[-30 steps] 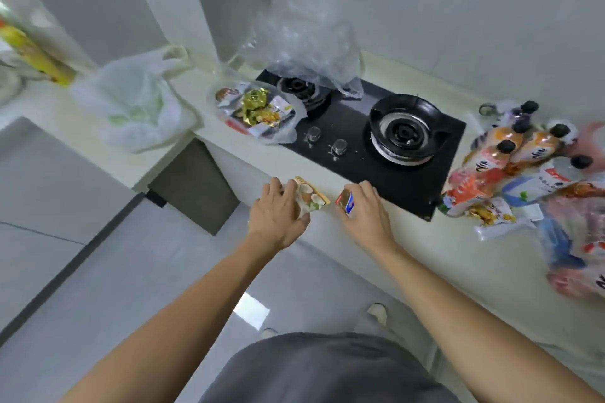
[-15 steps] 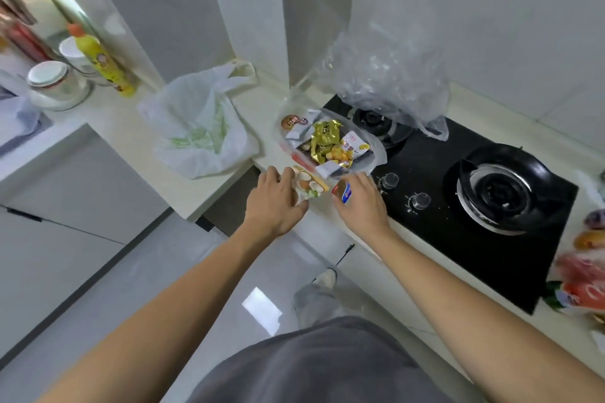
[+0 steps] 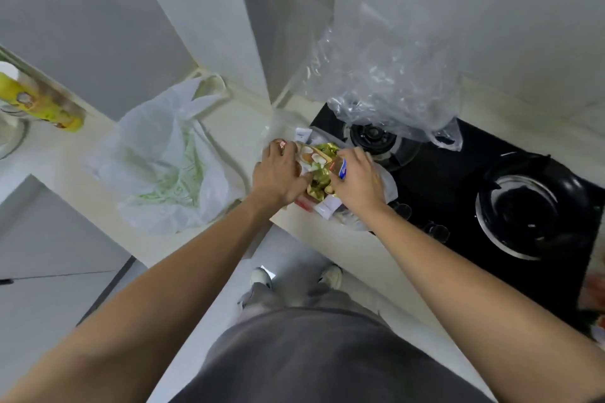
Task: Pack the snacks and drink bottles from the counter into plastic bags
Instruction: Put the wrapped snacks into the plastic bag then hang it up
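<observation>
**Both hands holding snacks over the clear bag**

The left hand (image 3: pixel 278 175) is gripping a coconut snack packet (image 3: pixel 313 155) and the right hand (image 3: pixel 355 178) is pinching a small red-and-blue packet (image 3: pixel 340 168), both over the clear bag (image 3: pixel 388 183) of snacks lying on the counter (image 3: pixel 235 121) beside the stove (image 3: pixel 458 180). A white bag (image 3: pixel 157 160) is lying to the left.

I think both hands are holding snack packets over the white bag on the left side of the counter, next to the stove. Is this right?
Not quite. In the head view the left hand and right hand hold their snack packets over the clear bag of snacks beside the stove, not the white bag, which lies apart, further left on the counter.
</observation>
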`<action>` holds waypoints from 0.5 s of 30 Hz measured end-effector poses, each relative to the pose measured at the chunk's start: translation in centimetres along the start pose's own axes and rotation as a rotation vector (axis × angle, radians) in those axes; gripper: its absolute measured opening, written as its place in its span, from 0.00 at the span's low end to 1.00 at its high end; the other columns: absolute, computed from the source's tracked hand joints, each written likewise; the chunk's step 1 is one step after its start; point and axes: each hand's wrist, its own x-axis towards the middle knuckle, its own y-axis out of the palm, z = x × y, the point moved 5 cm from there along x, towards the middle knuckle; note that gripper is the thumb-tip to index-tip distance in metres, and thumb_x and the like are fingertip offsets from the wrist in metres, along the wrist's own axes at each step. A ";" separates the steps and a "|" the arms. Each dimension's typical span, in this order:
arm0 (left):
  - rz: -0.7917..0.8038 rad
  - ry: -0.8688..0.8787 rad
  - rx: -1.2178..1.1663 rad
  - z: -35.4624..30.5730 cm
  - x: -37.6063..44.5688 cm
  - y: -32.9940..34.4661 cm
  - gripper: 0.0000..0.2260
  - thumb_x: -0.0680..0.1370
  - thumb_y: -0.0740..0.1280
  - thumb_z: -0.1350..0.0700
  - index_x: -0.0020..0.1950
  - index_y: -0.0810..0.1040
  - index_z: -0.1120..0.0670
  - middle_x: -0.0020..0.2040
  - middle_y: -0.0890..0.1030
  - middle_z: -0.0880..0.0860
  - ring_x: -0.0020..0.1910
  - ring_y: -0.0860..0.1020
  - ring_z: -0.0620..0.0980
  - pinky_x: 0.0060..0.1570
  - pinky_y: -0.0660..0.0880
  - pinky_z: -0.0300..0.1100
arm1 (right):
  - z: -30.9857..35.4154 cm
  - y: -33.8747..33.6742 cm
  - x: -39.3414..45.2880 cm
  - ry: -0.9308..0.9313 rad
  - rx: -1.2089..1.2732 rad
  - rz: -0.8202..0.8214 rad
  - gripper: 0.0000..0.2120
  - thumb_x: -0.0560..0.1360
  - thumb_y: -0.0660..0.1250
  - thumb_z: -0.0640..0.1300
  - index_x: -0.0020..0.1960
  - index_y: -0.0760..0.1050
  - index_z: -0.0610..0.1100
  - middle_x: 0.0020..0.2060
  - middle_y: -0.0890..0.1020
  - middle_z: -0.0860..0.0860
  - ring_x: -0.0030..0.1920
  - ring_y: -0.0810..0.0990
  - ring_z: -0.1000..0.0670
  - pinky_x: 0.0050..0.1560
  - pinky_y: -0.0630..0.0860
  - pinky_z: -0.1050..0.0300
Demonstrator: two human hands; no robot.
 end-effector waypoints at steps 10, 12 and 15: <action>0.187 0.351 0.045 -0.7 6.8 2.9 0.28 0.75 0.71 0.46 0.72 0.66 0.51 0.67 0.70 0.57 0.65 0.70 0.60 0.62 0.73 0.56 | -1.2 1.6 0.7 0.244 -0.127 -0.001 0.14 0.75 0.71 0.47 0.59 0.75 0.45 0.56 0.77 0.46 0.61 0.75 0.42 0.57 0.77 0.44; 0.244 0.404 0.041 -0.5 7.4 3.0 0.28 0.76 0.72 0.48 0.73 0.65 0.49 0.68 0.69 0.55 0.67 0.69 0.59 0.63 0.73 0.57 | -0.8 1.9 0.7 0.275 -0.139 0.004 0.14 0.75 0.70 0.48 0.59 0.75 0.46 0.56 0.77 0.47 0.62 0.75 0.43 0.58 0.76 0.46; 0.259 0.464 0.042 -0.2 7.7 2.5 0.29 0.75 0.70 0.47 0.73 0.65 0.50 0.69 0.68 0.56 0.68 0.69 0.59 0.63 0.73 0.58 | 0.3 1.9 0.4 0.311 -0.123 -0.012 0.15 0.75 0.70 0.48 0.60 0.75 0.46 0.57 0.77 0.47 0.62 0.75 0.44 0.58 0.76 0.45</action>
